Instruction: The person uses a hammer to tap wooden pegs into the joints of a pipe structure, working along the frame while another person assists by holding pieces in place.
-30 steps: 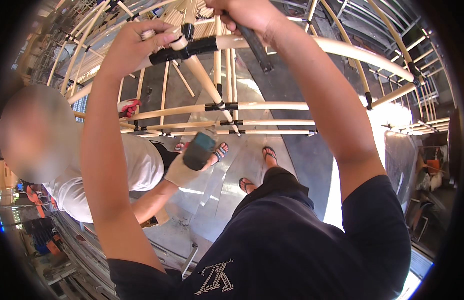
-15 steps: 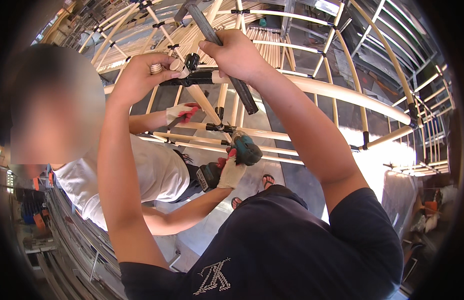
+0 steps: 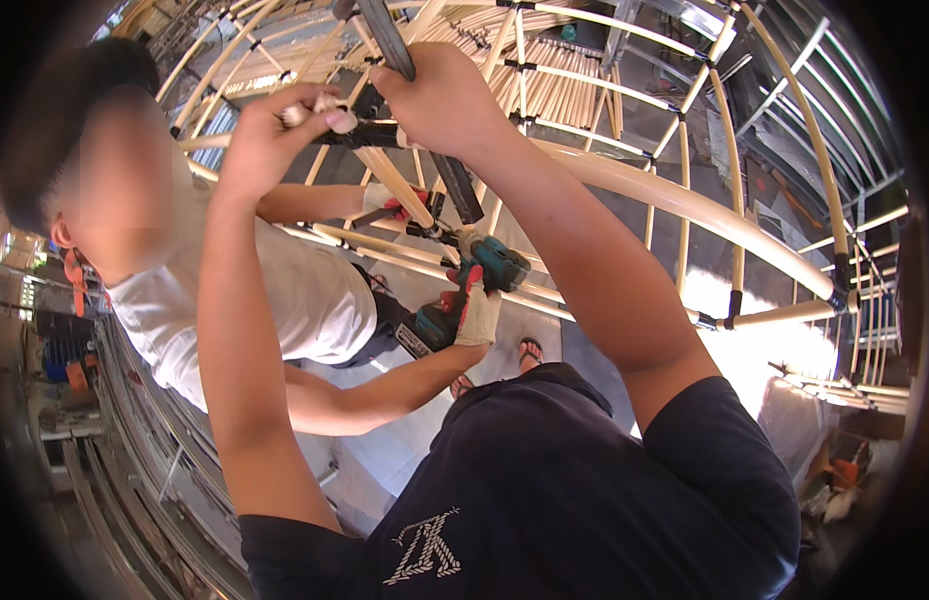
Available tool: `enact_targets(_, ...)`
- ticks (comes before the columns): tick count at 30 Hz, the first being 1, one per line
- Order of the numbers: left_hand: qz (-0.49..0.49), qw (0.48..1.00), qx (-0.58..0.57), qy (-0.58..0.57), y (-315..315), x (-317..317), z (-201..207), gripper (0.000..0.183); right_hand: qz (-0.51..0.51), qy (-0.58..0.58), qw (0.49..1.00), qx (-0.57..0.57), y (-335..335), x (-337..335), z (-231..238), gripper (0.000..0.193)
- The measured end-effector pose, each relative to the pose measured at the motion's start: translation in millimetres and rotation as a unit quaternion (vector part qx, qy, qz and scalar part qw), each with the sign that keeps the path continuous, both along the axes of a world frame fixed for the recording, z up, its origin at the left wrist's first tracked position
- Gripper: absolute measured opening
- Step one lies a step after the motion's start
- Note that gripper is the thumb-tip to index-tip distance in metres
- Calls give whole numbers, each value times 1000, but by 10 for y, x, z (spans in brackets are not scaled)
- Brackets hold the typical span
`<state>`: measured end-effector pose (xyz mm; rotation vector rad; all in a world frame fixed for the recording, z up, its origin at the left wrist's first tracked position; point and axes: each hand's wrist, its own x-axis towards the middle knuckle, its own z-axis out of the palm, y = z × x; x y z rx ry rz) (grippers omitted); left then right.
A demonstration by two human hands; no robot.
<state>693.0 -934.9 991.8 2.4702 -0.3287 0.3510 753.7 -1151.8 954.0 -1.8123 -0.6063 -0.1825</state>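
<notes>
My left hand (image 3: 267, 140) pinches a small beige plug (image 3: 340, 120) beside a black pipe joint (image 3: 372, 133). Another ribbed beige piece (image 3: 295, 114) sits in the same fingers, blurred. My right hand (image 3: 439, 95) is closed round a grey metal hammer (image 3: 386, 38) with a straight bar handle, its lower end (image 3: 458, 190) pointing down past the joint. The joint belongs to a frame of beige pipes (image 3: 684, 205), just below my hands.
At the left a co-worker's gloved hand (image 3: 476, 315) holds a teal cordless drill (image 3: 496, 263) against a lower joint; the other gloved hand (image 3: 381, 200) is by a pipe. Loose beige pipes (image 3: 574, 95) lie behind the frame. Metal bars (image 3: 129, 480) fill the lower left.
My view has shifted, and the frame's right side sits lower in it. Both my hands appear higher, still holding the plug and hammer. The drill stays at the lower joint.
</notes>
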Motion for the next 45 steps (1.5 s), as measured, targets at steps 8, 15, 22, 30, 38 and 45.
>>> enact_targets(8, 86, 934, -341, -66, -608, -1357, -448, 51, -19, -80, 996, -19, 27, -54, -65, 39)
enact_targets(15, -93, 782, -572, 230, -939, -3158, -1487, 59, 16, 9, 1000, 9, -120, -137, 129, 33)
enact_targets(22, 89, 610, -760, 205, -1529, -4577, -2596, 55, -13, 49, 997, -50, -105, -84, 124, 40)
enact_targets(30, 141, 487, -847, 159, -2053, -5175, -3183, 51, 38, 133, 980, 142, -424, 72, -11, 36)
enact_targets(38, 118, 413, -873, 232, -2180, -5521, -3666, 45, 58, 127, 971, 195, -1601, -1142, -36, 31)
enact_targets(45, 79, 430, -850, 295, -2376, -5051, -3802, 40, -60, 9, 993, 106, -3020, -1928, 326, 38)
